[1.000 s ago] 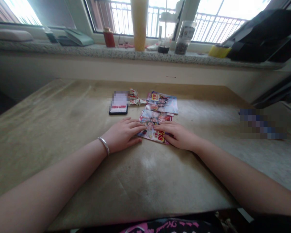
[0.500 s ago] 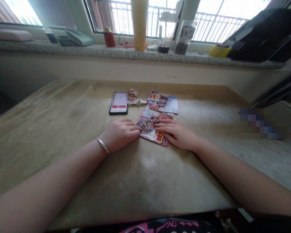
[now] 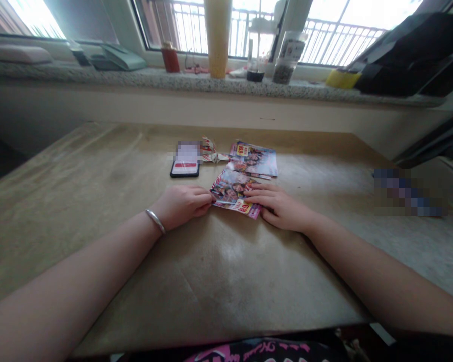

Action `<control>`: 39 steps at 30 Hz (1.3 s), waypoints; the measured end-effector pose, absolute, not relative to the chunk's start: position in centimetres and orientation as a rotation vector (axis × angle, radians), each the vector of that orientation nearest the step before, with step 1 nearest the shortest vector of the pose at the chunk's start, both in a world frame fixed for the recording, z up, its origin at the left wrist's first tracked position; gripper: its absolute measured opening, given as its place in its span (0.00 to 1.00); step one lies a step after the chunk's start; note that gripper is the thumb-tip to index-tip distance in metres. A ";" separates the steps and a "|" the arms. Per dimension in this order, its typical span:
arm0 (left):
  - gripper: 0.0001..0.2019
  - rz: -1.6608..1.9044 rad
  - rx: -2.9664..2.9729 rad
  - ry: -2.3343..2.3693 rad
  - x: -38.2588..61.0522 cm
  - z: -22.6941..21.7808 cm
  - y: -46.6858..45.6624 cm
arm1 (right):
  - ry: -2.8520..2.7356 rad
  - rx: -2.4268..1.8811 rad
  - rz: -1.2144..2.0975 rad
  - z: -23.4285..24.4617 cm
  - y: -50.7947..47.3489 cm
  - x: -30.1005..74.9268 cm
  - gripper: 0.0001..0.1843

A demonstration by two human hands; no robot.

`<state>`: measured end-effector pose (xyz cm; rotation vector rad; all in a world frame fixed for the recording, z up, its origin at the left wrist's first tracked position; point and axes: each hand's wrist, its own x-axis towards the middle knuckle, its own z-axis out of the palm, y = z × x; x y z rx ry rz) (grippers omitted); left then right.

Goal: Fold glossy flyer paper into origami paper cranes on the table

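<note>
A colourful printed leaflet (image 3: 230, 188) lies on the table between my hands, its front edge slightly raised or folded. My left hand (image 3: 184, 205), with a silver bangle at the wrist, pinches the leaflet's left corner between thumb and fingers. Across the right part of the leaflet lie the outstretched fingers of my right hand (image 3: 277, 205). Just behind is a second leaflet or small stack (image 3: 262, 160) with similar print and a yellow price box. To its left sit a folded paper piece (image 3: 215, 157) and a phone (image 3: 185, 166) with its screen lit.
The table (image 3: 196, 286) reaches back to the wall under a granite windowsill (image 3: 136, 79). On the sill stand a red jar (image 3: 169, 59), a tall yellow cylinder (image 3: 218, 40), a clear container (image 3: 288, 58) and a black bag (image 3: 403, 60). A blurred flat item (image 3: 407, 193) lies at right.
My left hand has shifted slightly left and closed on the leaflet's corner. The leaflet has turned a little, and its front edge has moved away from me. My right hand stays nearly in place.
</note>
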<state>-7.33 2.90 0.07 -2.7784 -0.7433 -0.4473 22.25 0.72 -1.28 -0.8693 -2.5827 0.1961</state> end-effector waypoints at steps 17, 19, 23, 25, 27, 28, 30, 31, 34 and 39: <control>0.12 -0.463 -3.033 -0.797 -6.9 0.7 2.0 | -2.667 -0.819 0.275 -0.1 -0.3 21.5 0.15; 0.13 -0.393 -3.054 -0.792 -6.7 0.9 1.8 | -2.684 -0.827 0.291 0.0 -0.4 21.3 0.19; 0.19 -0.293 -3.027 -0.729 -6.3 1.0 1.4 | -2.666 -0.855 0.337 0.2 -0.6 21.1 0.22; 0.21 -0.270 -2.996 -0.712 -6.2 1.0 1.3 | -2.650 -0.856 0.363 0.3 -0.7 21.0 0.22; 0.24 -0.234 -2.981 -0.704 -6.0 1.0 1.1 | -2.649 -0.850 0.381 0.5 -0.7 21.1 0.22; 0.25 -0.211 -2.982 -0.707 -5.9 1.0 1.0 | -2.655 -0.845 0.386 0.5 -0.7 21.1 0.22; 0.26 -0.182 -2.986 -0.731 -5.7 1.1 0.9 | -2.664 -0.836 0.400 0.7 -0.7 21.1 0.21; 0.25 -0.181 -2.988 -0.750 -5.7 1.1 0.9 | -2.664 -0.832 0.413 0.8 -0.7 21.2 0.21; 0.21 -0.207 -2.997 -0.761 -5.5 1.2 0.9 | -2.655 -0.811 0.470 1.0 -0.7 21.3 0.19; 0.18 -0.317 -3.054 -0.662 -5.6 0.8 1.1 | -2.620 -0.839 0.515 1.1 -0.6 21.3 0.11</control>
